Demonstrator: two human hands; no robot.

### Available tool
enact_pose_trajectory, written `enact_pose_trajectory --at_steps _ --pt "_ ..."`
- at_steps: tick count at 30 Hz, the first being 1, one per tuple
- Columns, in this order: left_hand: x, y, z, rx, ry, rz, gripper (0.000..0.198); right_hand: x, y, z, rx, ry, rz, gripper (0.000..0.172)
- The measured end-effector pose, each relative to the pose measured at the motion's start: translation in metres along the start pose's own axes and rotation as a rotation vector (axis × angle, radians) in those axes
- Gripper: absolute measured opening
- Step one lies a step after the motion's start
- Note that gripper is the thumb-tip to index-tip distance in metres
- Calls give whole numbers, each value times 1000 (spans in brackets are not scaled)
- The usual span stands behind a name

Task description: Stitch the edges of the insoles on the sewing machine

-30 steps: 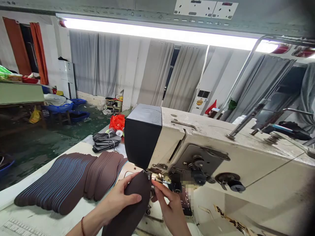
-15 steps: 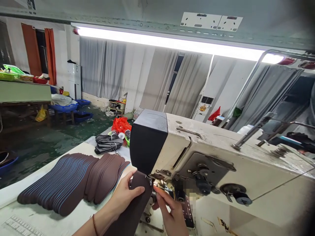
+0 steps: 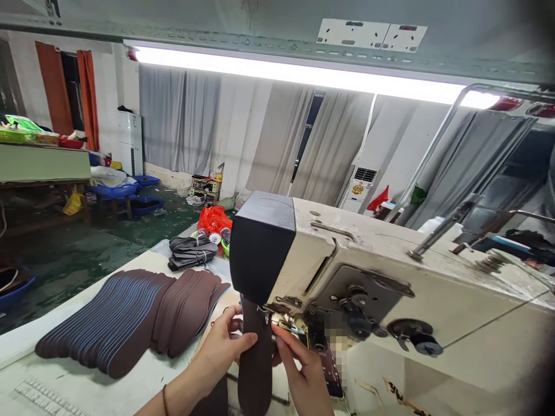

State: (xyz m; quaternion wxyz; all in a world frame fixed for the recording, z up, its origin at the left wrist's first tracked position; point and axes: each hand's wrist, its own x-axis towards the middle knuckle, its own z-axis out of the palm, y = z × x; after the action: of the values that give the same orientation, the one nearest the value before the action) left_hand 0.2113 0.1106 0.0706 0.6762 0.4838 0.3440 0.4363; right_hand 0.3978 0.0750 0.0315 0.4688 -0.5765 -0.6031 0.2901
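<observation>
A dark brown insole lies lengthwise under the needle area of a cream sewing machine with a black end cover. My left hand grips the insole's left edge, thumb on top and the other fingers bent at the side. At the right edge, close by the presser foot, the thumb and forefinger of my right hand are pinched together on the insole; their tips are partly hidden. The insole's far end passes behind the machine head. Part of another brown piece shows below my left wrist.
Fanned brown insoles with blue edges and more brown insoles lie left on the white table. Behind them are tied dark grey pieces and a red plastic bag. A printed ruler marks the near left.
The insole has swung from a slant to nearly straight toward me, its rounded near end now showing. My left hand has shifted slightly down; my right hand stays by the presser foot.
</observation>
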Motion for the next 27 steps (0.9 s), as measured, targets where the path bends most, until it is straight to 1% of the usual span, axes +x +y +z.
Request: enact_pose_trajectory --at_steps 4,7,10,13,15,18,21,24,27 --pt "-3 7 -8 56 -60 -106 54 -1 4 3 24 69 11 43" --pt "-2 12 -15 63 -122 -163 55 -2 4 3 -5 70 0 42" --pt "4 14 -21 46 -190 -165 57 -1 2 0 -64 38 -21 42" --pt "12 13 -23 12 -209 -152 56 -1 -1 -1 -82 38 -22 45" --pt "19 10 -24 6 -192 -141 52 -1 -1 -1 -78 40 -12 47" --pt "28 5 -24 -10 -165 -94 42 -1 0 0 -80 20 -1 48" --pt "31 0 -19 -67 -95 -53 39 -1 2 -1 -93 9 -3 46" --pt "25 -6 -6 -175 9 -36 41 -2 0 0 -101 18 5 46" --pt "11 -14 13 -331 157 5 43 -2 -4 1 -84 49 4 44"
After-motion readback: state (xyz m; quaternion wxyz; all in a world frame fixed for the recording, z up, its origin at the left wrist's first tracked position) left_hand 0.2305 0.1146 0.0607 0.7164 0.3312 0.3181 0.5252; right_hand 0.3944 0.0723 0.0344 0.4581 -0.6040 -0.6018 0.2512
